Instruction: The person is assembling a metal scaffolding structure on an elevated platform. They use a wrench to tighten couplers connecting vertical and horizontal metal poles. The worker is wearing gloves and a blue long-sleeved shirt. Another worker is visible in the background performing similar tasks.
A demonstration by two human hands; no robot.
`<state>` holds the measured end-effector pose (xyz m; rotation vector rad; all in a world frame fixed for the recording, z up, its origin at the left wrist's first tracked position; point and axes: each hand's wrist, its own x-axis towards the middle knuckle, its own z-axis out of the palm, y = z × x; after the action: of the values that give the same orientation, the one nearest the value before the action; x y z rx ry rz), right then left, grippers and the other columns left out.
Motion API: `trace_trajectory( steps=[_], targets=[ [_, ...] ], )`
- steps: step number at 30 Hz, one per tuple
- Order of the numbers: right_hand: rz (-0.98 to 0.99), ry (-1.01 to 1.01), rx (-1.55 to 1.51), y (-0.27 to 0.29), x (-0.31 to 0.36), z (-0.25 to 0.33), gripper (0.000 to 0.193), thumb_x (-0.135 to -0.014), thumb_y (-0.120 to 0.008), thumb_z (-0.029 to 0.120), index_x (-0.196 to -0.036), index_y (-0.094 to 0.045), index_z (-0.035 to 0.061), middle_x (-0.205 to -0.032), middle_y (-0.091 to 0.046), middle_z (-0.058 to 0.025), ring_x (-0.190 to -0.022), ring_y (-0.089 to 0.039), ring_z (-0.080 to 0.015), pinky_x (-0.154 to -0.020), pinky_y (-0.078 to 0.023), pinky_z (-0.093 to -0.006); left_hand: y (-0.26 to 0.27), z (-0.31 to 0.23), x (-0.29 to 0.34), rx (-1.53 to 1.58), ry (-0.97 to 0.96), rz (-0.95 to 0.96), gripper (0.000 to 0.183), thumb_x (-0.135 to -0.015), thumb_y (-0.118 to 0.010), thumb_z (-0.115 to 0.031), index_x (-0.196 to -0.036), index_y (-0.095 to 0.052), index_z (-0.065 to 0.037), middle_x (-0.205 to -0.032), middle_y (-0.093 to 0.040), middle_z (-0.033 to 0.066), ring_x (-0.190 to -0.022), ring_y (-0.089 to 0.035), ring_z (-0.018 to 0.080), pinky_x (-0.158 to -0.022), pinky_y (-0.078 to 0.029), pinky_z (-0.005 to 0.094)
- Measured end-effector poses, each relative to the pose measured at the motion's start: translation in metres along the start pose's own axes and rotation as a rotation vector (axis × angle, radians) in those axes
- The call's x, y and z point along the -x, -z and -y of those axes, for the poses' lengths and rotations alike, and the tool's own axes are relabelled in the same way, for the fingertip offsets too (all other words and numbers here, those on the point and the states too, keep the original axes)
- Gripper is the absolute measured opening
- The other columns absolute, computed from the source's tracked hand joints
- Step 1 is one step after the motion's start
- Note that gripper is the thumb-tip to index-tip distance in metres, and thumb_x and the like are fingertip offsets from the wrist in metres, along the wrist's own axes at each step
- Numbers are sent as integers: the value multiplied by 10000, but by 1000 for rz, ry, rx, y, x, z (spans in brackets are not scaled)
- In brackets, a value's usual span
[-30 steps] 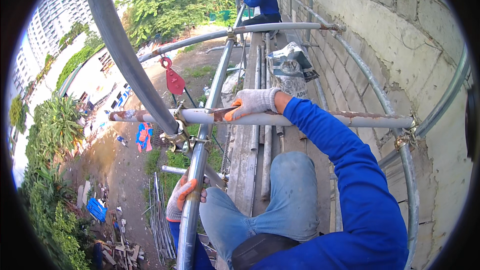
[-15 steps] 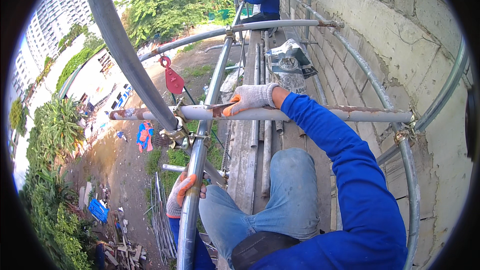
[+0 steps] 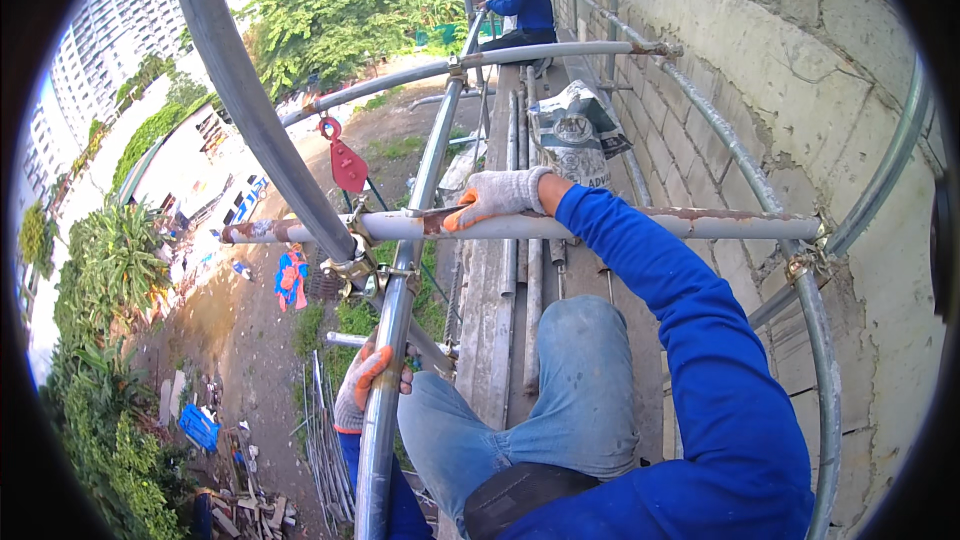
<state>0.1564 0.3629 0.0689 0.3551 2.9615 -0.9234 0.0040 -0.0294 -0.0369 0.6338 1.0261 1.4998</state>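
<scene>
The right gloved hand (image 3: 500, 193) wears matt knitted cloth with an orange coating, and the pipe (image 3: 740, 227) under its grip is dull pale metal, flaked with rough rust. In the left gloved hand (image 3: 353, 392), of like knit, the pole (image 3: 377, 450) is smooth, glossy silvery metal. Right of both grips, the block wall (image 3: 800, 35) is matt and rough.

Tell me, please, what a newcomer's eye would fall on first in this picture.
Probably the red pulley, hanging just under the curved pipe left of the middle. Next, perhaps, the gloved right hand, resting on the rusty crossbar near the centre, and the gloved left hand, wrapped around the shiny pole nearer the bottom.
</scene>
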Motion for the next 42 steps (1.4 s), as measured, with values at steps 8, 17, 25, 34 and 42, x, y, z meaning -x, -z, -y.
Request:
trace_trajectory(
  steps=[8,17,25,34,42],
  targets=[
    [12,-46,-12,-1,-1,-3,709,-852,-721,670,-1058,-783,-5,-807,-735,-84,-722,-666,-169,-666,-505,-371,-7,-1,3,-35,-19,-14,666,-1018,-679,-342,-1528,-386,-29,-1186,-638,186,-788,-687,217,-633,-612,349],
    [25,-50,107,0,-6,-8,723,-851,-717,690,-1047,-782,-3,-795,-737,-96,-696,-657,-175,-658,-496,-392,5,1,-2,80,52,1,741,-976,-750,-250,-1576,-322,-166,-1207,-615,176,-858,-714,283,-670,-657,416],
    [7,-17,26,1,-2,-4,701,-849,-738,659,-1023,-777,-19,-813,-746,-123,-724,-688,-199,-677,-514,-390,10,4,-4,128,59,44,724,-988,-742,-247,-1573,-327,-145,-1200,-624,180,-856,-706,272,-665,-655,417],
    [-124,-12,69,-2,0,-1,576,-941,-681,557,-1029,-780,-3,-830,-760,-142,-751,-734,-248,-701,-554,-394,3,4,-1,60,-30,53,536,-1060,-634,-300,-1465,-434,-12,-1230,-627,204,-833,-674,239,-657,-611,389],
    [-431,-5,-828,81,-16,-61,355,-1005,-602,317,-774,-633,49,-590,-540,-122,-427,-486,-240,-422,-382,-487,5,5,0,105,-16,50,536,-1061,-626,-307,-1460,-443,2,-1262,-630,222,-856,-672,254,-663,-605,368]
  ],
)
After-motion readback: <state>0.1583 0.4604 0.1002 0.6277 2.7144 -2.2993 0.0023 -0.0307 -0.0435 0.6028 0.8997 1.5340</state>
